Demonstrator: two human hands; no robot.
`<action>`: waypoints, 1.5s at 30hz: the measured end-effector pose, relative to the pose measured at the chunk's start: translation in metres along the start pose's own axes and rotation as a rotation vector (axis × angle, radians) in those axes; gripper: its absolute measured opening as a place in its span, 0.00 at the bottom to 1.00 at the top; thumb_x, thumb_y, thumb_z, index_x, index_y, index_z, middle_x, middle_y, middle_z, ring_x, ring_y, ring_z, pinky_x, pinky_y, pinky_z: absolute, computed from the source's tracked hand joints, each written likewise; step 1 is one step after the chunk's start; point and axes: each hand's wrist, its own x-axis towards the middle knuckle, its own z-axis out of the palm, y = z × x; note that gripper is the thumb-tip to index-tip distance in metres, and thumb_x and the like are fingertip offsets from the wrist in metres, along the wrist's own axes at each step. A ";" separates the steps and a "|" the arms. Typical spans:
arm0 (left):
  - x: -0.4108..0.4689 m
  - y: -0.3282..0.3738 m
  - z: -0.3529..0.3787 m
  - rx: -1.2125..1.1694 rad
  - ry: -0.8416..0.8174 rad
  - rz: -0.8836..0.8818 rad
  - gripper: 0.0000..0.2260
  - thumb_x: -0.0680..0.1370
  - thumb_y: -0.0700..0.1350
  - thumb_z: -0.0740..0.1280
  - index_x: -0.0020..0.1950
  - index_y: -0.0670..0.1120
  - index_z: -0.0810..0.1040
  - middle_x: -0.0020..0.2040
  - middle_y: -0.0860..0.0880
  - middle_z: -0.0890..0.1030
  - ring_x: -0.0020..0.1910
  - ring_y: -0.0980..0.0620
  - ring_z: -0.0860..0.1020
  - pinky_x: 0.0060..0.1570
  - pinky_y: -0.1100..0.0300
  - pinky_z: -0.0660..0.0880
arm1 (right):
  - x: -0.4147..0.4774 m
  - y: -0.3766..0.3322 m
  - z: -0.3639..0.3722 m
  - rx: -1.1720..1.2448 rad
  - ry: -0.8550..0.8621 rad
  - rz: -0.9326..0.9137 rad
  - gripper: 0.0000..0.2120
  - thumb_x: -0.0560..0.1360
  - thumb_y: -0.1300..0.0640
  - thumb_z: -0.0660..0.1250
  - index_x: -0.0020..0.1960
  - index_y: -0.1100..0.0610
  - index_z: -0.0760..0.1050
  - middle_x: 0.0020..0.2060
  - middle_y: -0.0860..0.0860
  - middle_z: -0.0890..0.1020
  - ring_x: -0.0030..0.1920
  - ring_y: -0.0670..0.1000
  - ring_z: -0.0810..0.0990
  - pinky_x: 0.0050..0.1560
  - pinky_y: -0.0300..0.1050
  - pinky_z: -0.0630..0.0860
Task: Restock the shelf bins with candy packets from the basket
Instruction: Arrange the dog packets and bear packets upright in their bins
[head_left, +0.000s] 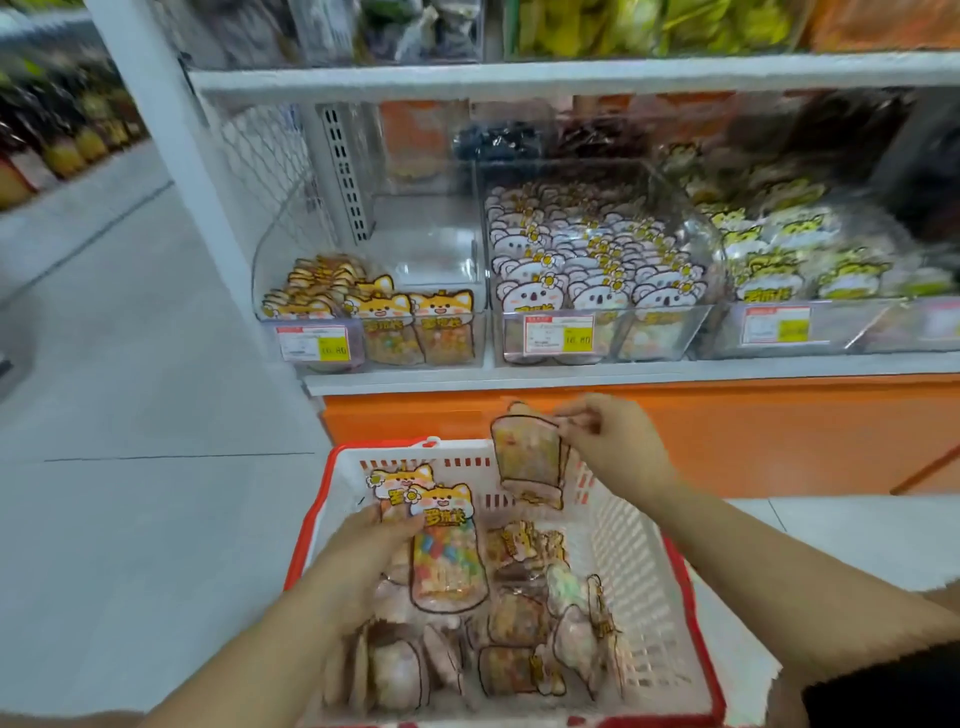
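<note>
A white basket with a red rim sits low in front of me, holding several candy packets. My left hand grips two upright fox-topped packets over the basket's left side. My right hand pinches another packet by its edge, and it hangs upside down above the basket's far rim. On the shelf, the clear left bin is partly filled with fox packets along its front. The middle bin is packed with koala packets.
A third bin of yellow-topped packets stands at the right. Price tags hang on the bin fronts. An orange base panel runs below the shelf edge. A white upright post frames the shelf's left side, with grey floor beyond.
</note>
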 end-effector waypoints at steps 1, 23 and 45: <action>-0.010 0.007 0.000 -0.079 -0.048 -0.022 0.11 0.80 0.40 0.69 0.62 0.44 0.77 0.50 0.43 0.86 0.42 0.46 0.85 0.34 0.57 0.78 | -0.006 -0.020 -0.011 0.028 0.022 -0.060 0.08 0.78 0.61 0.69 0.52 0.49 0.82 0.44 0.43 0.83 0.43 0.39 0.79 0.41 0.27 0.73; -0.051 0.067 0.019 -0.520 -0.356 0.220 0.11 0.74 0.42 0.71 0.56 0.45 0.85 0.55 0.43 0.85 0.56 0.45 0.82 0.67 0.43 0.71 | -0.058 -0.088 -0.013 0.357 -0.127 -0.449 0.09 0.71 0.49 0.75 0.46 0.51 0.79 0.47 0.44 0.80 0.52 0.48 0.80 0.54 0.46 0.77; -0.081 0.053 0.049 -0.176 -0.256 0.312 0.12 0.81 0.36 0.63 0.65 0.41 0.70 0.39 0.36 0.79 0.36 0.52 0.83 0.32 0.57 0.79 | -0.042 -0.077 -0.013 1.121 -0.462 0.532 0.18 0.70 0.59 0.74 0.58 0.64 0.80 0.49 0.61 0.85 0.43 0.56 0.85 0.46 0.50 0.84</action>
